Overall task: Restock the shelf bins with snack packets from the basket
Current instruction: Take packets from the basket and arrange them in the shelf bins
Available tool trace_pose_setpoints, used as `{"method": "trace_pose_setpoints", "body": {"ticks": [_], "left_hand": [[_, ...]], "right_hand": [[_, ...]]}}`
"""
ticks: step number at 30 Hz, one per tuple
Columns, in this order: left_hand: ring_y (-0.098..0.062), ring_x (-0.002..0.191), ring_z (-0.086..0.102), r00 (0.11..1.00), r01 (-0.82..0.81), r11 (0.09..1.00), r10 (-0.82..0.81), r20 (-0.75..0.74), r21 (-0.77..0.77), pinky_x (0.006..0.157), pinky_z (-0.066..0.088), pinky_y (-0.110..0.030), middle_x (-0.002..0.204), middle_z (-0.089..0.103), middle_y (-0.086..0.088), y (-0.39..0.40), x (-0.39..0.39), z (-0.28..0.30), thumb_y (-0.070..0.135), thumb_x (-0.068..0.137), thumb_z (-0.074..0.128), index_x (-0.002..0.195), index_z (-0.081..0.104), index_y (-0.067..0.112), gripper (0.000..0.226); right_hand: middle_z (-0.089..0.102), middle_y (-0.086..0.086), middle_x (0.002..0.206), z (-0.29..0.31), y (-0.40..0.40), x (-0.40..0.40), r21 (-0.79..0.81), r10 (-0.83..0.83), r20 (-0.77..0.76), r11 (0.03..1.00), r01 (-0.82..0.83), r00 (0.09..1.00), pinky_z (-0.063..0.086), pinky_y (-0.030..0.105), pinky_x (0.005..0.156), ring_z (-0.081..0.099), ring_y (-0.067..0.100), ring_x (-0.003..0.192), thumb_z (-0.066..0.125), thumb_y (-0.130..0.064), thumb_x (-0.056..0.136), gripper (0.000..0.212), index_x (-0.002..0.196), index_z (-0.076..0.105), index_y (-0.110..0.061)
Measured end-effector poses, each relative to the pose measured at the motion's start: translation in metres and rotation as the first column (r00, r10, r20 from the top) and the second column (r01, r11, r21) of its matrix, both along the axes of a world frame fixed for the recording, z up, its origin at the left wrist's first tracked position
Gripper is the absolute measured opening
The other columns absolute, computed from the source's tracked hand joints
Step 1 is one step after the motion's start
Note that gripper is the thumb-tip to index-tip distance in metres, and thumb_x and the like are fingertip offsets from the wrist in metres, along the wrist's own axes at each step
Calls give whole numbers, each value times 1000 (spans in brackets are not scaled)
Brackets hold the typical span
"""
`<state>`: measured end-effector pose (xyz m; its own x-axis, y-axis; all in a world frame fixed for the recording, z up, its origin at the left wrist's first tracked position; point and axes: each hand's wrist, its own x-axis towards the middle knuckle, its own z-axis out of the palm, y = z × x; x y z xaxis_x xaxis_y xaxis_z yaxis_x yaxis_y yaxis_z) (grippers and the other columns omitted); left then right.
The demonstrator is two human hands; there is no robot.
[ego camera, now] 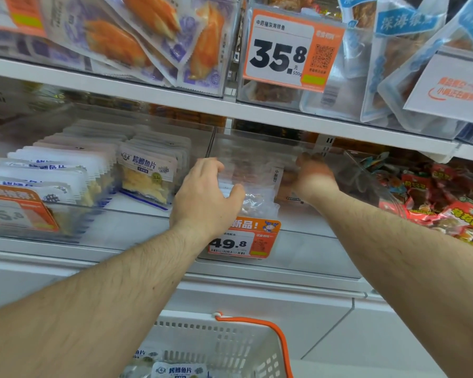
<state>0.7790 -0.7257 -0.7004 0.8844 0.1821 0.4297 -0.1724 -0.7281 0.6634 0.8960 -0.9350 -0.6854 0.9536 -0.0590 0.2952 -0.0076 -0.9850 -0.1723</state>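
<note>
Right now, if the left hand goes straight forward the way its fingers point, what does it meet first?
Probably the clear packets in the middle bin; the left hand already seems to touch them, though depth is unclear.

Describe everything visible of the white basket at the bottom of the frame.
The white basket looks like plastic, its walls perforated with rows of small slots. An orange handle is folded down along its rim on the right side. It sits low, below the shelf and between the person's forearms, only partly in frame. Inside lie white snack packets with blue print. Neither hand touches it.
</note>
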Motion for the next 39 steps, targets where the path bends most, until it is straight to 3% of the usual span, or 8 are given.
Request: {"method": "trace_pose_setpoints", "body": {"ticks": [5, 7, 11, 15, 19, 29, 35, 39], "left_hand": [[-17, 135, 37, 992, 87, 996, -90, -85, -34, 102, 35, -31, 146, 40, 6, 6, -3, 6, 38, 92, 58, 134, 44, 21, 48], [-18, 149, 17, 988, 125, 992, -127, -88, -34, 120, 21, -38, 157, 31, 3, 11, -11, 8, 35, 93, 58, 136, 44, 20, 48], [-14, 151, 8, 962, 262, 960, -268, 50, 97, 122, -1, -28, 157, 31, -1, 28, -46, 4, 22, 89, 63, 133, 48, 12, 48], [-16, 141, 34, 952, 292, 947, -302, 56, 136, 118, 24, -32, 145, 48, -1, 59, -84, -6, 23, 84, 62, 129, 53, 11, 47], [-18, 125, 47, 950, 300, 931, -271, -156, 207, 105, 37, -30, 132, 55, 0, 93, -112, -21, 26, 83, 59, 127, 55, 16, 45], [-12, 113, 54, 696, 530, 796, -212, -686, 292, 92, 44, -25, 134, 55, 7, 141, -137, -59, 31, 92, 57, 129, 56, 26, 37], [-20, 80, 48, 460, 713, 655, -165, -872, 252, 77, 45, -34, 96, 54, -2, 138, -132, -90, 38, 89, 55, 95, 55, 21, 18], [-20, 79, 55, 404, 755, 614, -163, -900, 228, 80, 53, -37, 100, 66, -3, 136, -130, -97, 41, 92, 51, 102, 61, 16, 29]], "right_hand": [[67, 5, 93, 12, 25, -55, 233, 6, 153, 972, -42, 988, 54, 35, 73, 60, 23, 80, 58, -17, 88, 9, 95, 64, -16], [66, -1, 84, 15, 42, -80, 301, 42, 205, 948, -104, 978, 58, 40, 75, 63, 22, 78, 58, -18, 87, 6, 85, 62, -21], [60, -10, 74, 21, 75, -135, 313, 198, 286, 905, -287, 937, 55, 38, 73, 60, 14, 74, 63, -17, 86, 9, 78, 62, -21], [62, -7, 72, 13, 107, -177, 344, 333, 328, 830, -440, 884, 50, 30, 69, 57, 12, 67, 67, -12, 84, 8, 77, 66, -13], [60, -8, 65, -22, 133, -192, 400, 420, 264, 772, -495, 868, 45, 29, 63, 50, 10, 61, 66, -7, 80, 14, 71, 63, -19], [63, -4, 78, -119, 176, -201, 309, 514, -269, 847, -432, 815, 49, 31, 69, 59, 20, 79, 57, -16, 86, 11, 77, 60, -21], [66, 5, 107, -218, 170, -207, 82, 333, -750, 904, -419, 571, 49, 32, 85, 60, 24, 100, 62, -26, 90, 20, 105, 67, -14], [67, 9, 109, -273, 151, -223, 1, 222, -852, 906, -423, 474, 47, 31, 80, 59, 25, 94, 57, -16, 91, 18, 105, 66, -11]]}}
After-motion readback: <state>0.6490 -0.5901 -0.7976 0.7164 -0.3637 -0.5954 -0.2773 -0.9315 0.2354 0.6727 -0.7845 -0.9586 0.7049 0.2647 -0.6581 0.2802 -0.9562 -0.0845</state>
